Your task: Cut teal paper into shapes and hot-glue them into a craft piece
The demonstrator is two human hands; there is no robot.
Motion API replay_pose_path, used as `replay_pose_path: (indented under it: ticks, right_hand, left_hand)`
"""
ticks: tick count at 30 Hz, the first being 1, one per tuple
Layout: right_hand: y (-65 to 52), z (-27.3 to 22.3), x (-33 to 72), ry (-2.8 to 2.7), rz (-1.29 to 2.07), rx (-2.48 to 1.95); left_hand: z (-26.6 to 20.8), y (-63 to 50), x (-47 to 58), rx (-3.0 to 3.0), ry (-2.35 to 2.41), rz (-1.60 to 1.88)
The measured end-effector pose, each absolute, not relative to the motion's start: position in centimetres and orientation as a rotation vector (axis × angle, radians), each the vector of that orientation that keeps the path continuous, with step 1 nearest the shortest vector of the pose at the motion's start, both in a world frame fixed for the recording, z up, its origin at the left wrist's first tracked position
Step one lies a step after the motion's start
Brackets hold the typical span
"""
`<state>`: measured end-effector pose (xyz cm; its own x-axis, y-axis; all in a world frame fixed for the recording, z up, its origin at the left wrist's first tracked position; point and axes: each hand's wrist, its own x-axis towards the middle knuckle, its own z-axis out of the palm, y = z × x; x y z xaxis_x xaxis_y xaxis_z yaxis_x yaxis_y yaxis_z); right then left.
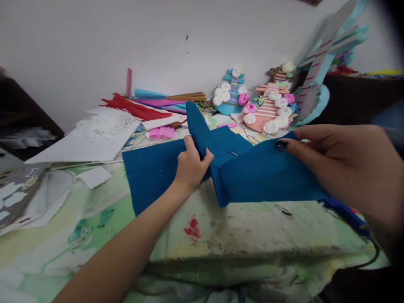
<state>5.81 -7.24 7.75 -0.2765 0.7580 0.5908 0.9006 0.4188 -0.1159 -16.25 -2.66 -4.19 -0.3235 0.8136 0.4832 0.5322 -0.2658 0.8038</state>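
Note:
My left hand (pixel 191 166) is closed round an upright piece covered in dark blue paper (pixel 197 122), near the middle of the table. From the lower part of that piece a strip of dark blue crepe paper (pixel 265 176) stretches to the right. Thumb and finger of my right hand (pixel 350 164) pinch the strip's upper right corner, holding it taut above the table. Behind and to the left lie more blue sheets (pixel 154 168), partly hidden by my left hand. A small thin metallic object (pixel 232 153) shows on the blue paper; its kind is unclear.
Decorated guitar shapes with paper flowers, one blue (pixel 233 99) and one pink (pixel 268 111), stand at the back. A larger light-blue guitar (pixel 315 80) leans behind. White sheets (pixel 85 147) and red paper (pixel 135 107) lie left. A blue corded tool (pixel 347 216) lies right.

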Motion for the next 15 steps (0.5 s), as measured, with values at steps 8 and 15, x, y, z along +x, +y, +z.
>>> replay_pose_path:
  ticks: [8,15]
  right_hand:
    - [-9.5,8.5,0.7,-2.334,-0.709,-1.045]
    - [-10.5,8.4,-2.5,-2.475,-0.596,-0.984]
  left_hand:
    - [-3.8,-3.1,-15.7,1.704,1.827,1.557]
    - [-1.8,-3.6,-15.7,1.351,1.739,1.412]
